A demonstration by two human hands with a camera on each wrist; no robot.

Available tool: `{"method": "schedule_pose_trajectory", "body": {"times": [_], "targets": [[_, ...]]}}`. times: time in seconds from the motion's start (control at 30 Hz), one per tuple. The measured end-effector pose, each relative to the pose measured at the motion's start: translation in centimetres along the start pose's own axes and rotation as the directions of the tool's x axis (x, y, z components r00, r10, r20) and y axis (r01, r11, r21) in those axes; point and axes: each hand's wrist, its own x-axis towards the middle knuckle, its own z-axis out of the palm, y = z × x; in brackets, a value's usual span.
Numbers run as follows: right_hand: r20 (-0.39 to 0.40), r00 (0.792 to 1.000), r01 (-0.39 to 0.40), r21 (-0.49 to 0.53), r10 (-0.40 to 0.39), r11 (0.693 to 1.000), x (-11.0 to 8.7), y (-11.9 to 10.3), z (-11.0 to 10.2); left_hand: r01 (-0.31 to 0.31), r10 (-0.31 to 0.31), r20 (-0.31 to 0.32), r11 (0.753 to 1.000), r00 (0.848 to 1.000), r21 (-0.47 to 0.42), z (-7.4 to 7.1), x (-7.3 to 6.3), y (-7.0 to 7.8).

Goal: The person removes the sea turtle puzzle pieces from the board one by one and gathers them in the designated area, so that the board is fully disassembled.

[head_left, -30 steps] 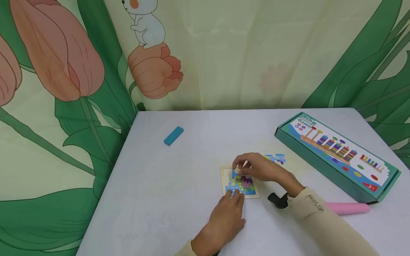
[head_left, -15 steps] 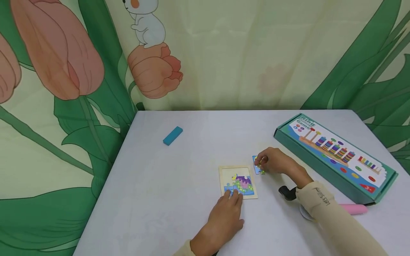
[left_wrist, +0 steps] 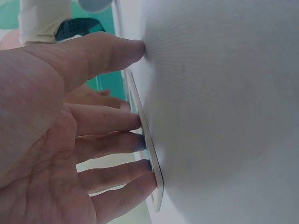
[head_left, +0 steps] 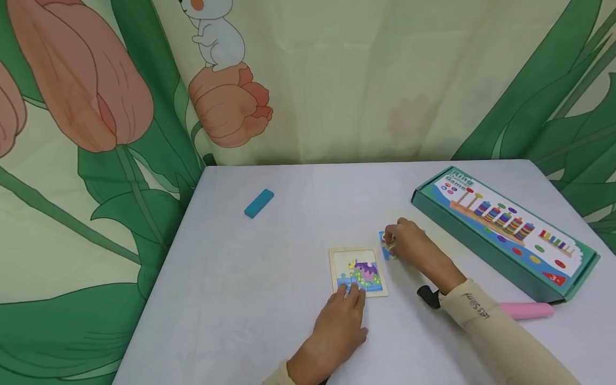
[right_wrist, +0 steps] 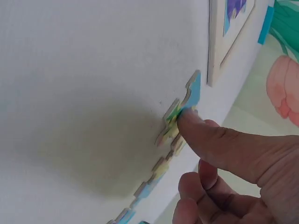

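A wooden puzzle tray [head_left: 340, 256] lies on the white table, its lower right part filled with joined purple, green and blue pieces. The outstretched fingers of my left hand [head_left: 337, 326] rest on the tray's near edge; in the left wrist view the fingertips [left_wrist: 148, 182] lie along its rim, thumb apart. Just right of the tray, my right hand [head_left: 416, 246] is over loose puzzle pieces [head_left: 383, 247]. In the right wrist view its thumb and forefinger pinch a green and yellow puzzle piece [right_wrist: 172, 112] beside a light blue one [right_wrist: 192, 91]; other pieces trail behind.
A green ring game box [head_left: 505, 235] lies at the right. Behind the right forearm a pink rod-like thing [head_left: 526, 310] is partly covered. A blue block [head_left: 259, 203] lies at the back left. A printed curtain [head_left: 337, 85] hangs behind the table.
My right hand has moved right, from over the tray to the loose pieces. A blue piece seen under it in the tray's upper part is gone from there. My left hand stays put.
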Motion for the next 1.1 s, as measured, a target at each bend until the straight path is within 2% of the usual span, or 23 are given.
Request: {"method": "schedule_pose_trajectory", "body": {"times": [0.07, 0.17, 0.27, 0.37, 0.53, 0.67, 0.8, 0.93, 1.1], "targets": [[-0.005, 1.000, 0.005, -0.004, -0.005, 1.000, -0.1, -0.5, 0.1, 0.003, -0.003, 0.000, 1.000, 1.000, -0.005, 0.0, 0.1, 0.0], [0.032, 0.999, 0.041, 0.064, -0.043, 0.997, -0.2, -1.5, 0.6, 0.010, -0.010, 0.003, 1.000, 1.000, -0.015, 0.0, 0.0, 0.0], [0.087, 0.989, 0.105, 0.149, -0.119, 0.983, -0.6, -2.5, 1.2, 0.014, -0.013, 0.014, 1.000, 1.000, -0.019, -0.1, 0.0, 0.1], [0.119, 0.979, 0.146, 0.169, -0.167, 0.975, -1.0, -3.3, 1.9, 0.014, -0.014, 0.017, 1.000, 1.000, -0.022, -0.1, 0.0, 0.2], [0.084, 0.976, 0.184, 0.159, -0.199, 0.970, -1.2, -3.7, 2.5, 0.019, -0.019, 0.014, 1.000, 1.000, -0.017, 0.0, 0.1, 0.2], [0.070, 0.964, 0.234, 0.241, -0.258, 0.942, -1.2, -3.3, 2.4, 0.014, -0.014, 0.004, 1.000, 1.000, -0.007, 0.1, 0.2, 0.1], [0.070, 0.951, 0.257, 0.368, -0.302, 0.894, -1.3, -2.3, 1.6, 0.007, -0.007, -0.008, 1.000, 1.000, -0.004, 0.1, 0.3, 0.1], [0.087, 0.962, 0.188, 0.473, -0.258, 0.861, -1.6, -0.6, -0.4, 0.008, -0.008, -0.005, 1.000, 1.000, 0.008, 0.0, 0.3, 0.1], [0.129, 0.986, 0.034, 0.457, -0.104, 0.889, -2.0, 3.1, -3.3, 0.016, -0.016, 0.010, 1.000, 1.000, 0.008, -0.1, 0.3, 0.3]]}}
